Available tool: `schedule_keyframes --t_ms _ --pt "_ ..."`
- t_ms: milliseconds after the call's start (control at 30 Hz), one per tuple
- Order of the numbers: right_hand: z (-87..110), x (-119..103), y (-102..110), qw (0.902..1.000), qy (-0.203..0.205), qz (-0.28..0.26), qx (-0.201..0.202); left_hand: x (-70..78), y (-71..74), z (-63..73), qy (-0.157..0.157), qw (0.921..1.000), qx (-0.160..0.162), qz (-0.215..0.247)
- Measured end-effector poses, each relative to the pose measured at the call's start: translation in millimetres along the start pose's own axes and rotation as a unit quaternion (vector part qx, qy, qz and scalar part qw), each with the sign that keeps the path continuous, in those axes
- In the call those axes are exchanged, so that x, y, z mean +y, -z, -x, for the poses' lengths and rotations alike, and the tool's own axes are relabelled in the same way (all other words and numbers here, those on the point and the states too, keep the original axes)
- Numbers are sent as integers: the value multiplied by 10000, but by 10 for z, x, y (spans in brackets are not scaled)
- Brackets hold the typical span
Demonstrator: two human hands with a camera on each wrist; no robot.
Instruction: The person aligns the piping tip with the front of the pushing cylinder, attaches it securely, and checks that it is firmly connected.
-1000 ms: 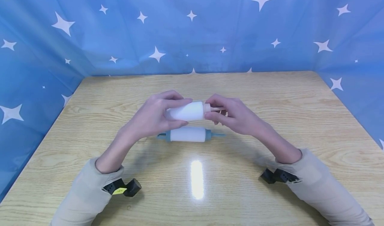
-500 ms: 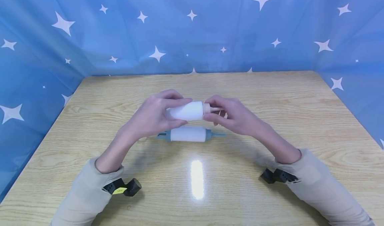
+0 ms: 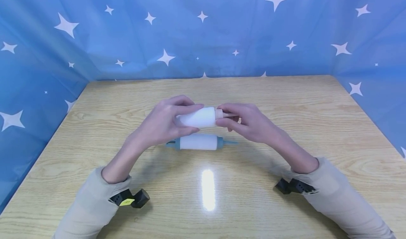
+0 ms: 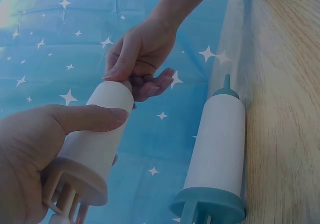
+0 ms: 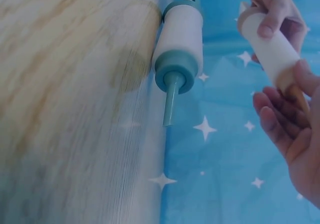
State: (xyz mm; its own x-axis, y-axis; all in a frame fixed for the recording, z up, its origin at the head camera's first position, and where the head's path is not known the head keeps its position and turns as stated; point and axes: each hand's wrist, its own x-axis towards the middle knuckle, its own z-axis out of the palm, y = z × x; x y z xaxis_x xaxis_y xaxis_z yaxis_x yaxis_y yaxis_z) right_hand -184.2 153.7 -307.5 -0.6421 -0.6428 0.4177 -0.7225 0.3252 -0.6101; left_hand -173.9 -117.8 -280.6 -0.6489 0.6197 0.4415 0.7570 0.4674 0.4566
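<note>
My left hand (image 3: 171,121) grips a white cylinder with beige ends (image 3: 201,117), held lengthwise above the table. Thumb and fingers wrap its barrel, and beige struts stick out of its left end in the left wrist view. At the other end, my right hand (image 3: 245,121) pinches the beige collar between thumb and forefinger; a thin nozzle runs back under the palm. Just in front of both hands, a similar white cylinder with teal ends (image 3: 198,141) lies on the table, its slim teal nozzle (image 5: 171,101) pointing right. Neither hand touches it.
The wood-grain table (image 3: 269,203) reaches back to a blue curtain with white stars (image 3: 203,38), which also hangs along both sides. Black wrist cameras (image 3: 139,198) sit on both sleeves. A bright light reflection falls on the table's middle.
The right hand's fingers have shifted a little on the collar, its forefinger now lying flatter. The left hand and both cylinders stay almost where they were.
</note>
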Motion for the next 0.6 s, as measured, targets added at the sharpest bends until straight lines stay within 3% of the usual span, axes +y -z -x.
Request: schedule_keyframes --t_ms 200,433,600 --pt "12 25 1 9989 406 -49 214 6 -28 7 -140 9997 203 -94" --pt "20 30 19 9985 453 -148 267 11 -67 1 -388 9974 411 -452" --pt "9 51 28 9985 470 -81 281 16 -64 -4 -242 9979 312 -521"
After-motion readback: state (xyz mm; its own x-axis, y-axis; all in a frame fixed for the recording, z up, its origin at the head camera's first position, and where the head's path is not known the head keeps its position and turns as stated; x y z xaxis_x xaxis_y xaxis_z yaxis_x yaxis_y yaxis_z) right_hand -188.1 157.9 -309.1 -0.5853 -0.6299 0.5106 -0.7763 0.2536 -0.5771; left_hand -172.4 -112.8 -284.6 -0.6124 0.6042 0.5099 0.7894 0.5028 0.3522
